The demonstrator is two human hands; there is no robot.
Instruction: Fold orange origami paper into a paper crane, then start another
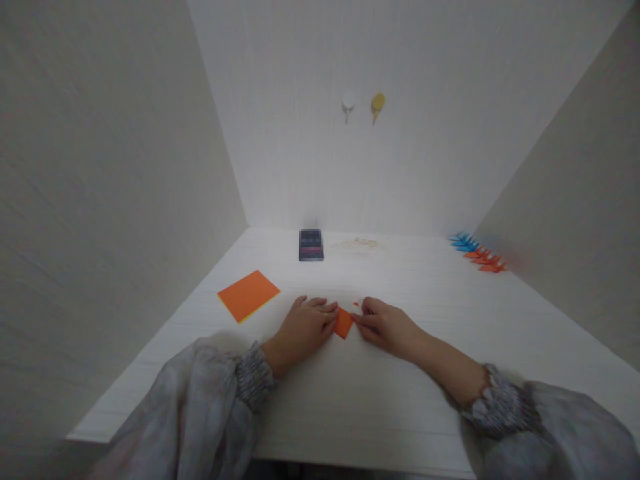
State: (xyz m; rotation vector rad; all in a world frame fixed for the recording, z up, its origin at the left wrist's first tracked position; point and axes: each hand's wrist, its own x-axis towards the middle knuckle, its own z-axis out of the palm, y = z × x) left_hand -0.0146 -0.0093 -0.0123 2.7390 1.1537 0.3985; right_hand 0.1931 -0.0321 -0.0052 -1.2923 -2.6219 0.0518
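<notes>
A small folded orange paper (pixel 343 323) lies on the white table (pixel 350 400) between my two hands. My left hand (pixel 304 327) rests palm down, its fingers pressed onto the paper's left edge. My right hand (pixel 384 325) pinches the paper's right corner with its fingertips together. A tiny orange scrap (pixel 356 304) lies just behind the paper. Both forearms wear grey gathered sleeves.
A stack of orange square sheets (pixel 248 294) lies to the left. A dark phone (pixel 311 245) stands at the back by the wall. Several blue and orange folded paper figures (pixel 477 252) line the right wall. Two hooks (pixel 363 105) hang on the back wall.
</notes>
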